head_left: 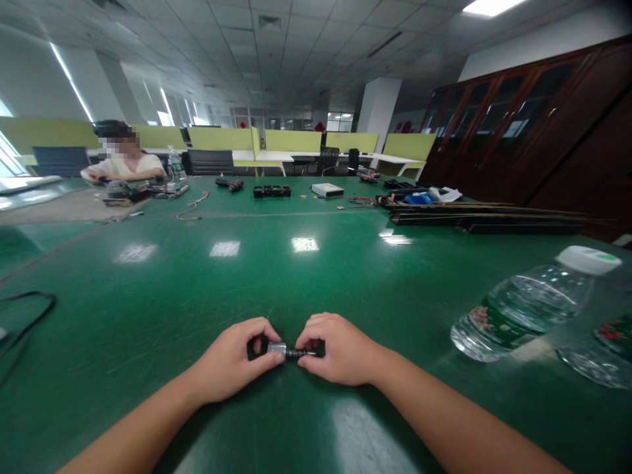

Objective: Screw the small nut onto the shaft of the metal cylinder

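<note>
Just above the green tabletop, my left hand (230, 362) is closed, pinching a short silver cylinder (277, 349) between thumb and fingers. A thin dark rod with ridges like a thread or a spring (296, 354) sticks out of the cylinder to the right. Thumb and fingertips of my right hand (343, 349) close around the free end of that rod. Cylinder and rod lie level and in one line; whether they are a single part I cannot tell. My left fingers hide the cylinder's left end.
Two water bottles (526, 306) stand on the green table (257, 270) at right. Long dark strips (494, 217) lie behind them. Farther back are a power drill (230, 184), a black block (272, 191) and a white box (327, 190). A person (126, 161) sits at far left; a black cable (37, 316) is nearer.
</note>
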The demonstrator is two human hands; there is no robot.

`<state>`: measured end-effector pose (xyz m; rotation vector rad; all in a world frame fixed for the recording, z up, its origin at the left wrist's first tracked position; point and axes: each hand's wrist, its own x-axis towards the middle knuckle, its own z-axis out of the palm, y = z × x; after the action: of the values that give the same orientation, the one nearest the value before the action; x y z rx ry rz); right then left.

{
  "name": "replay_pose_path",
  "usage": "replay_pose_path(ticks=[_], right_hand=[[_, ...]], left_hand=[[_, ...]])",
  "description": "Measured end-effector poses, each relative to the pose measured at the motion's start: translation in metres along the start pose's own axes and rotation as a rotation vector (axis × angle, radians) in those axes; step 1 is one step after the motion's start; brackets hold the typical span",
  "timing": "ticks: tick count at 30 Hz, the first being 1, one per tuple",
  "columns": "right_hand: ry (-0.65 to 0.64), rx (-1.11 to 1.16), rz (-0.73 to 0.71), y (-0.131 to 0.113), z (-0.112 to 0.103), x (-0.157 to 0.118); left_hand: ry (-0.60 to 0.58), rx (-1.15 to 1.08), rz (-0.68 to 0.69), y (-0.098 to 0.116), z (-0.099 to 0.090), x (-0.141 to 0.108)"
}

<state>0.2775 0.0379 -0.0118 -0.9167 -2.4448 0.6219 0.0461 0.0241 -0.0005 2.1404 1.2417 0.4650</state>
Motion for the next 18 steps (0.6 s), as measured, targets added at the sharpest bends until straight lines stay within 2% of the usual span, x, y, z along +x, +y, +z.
replay_pose_path(ticks=[18], right_hand=[[-0.016, 0.009, 0.028, 0.0031, -0.0056, -0.0027]], left_hand=[[0.0, 0.01, 0.019, -0.0002, -0.0009, -0.0003]])
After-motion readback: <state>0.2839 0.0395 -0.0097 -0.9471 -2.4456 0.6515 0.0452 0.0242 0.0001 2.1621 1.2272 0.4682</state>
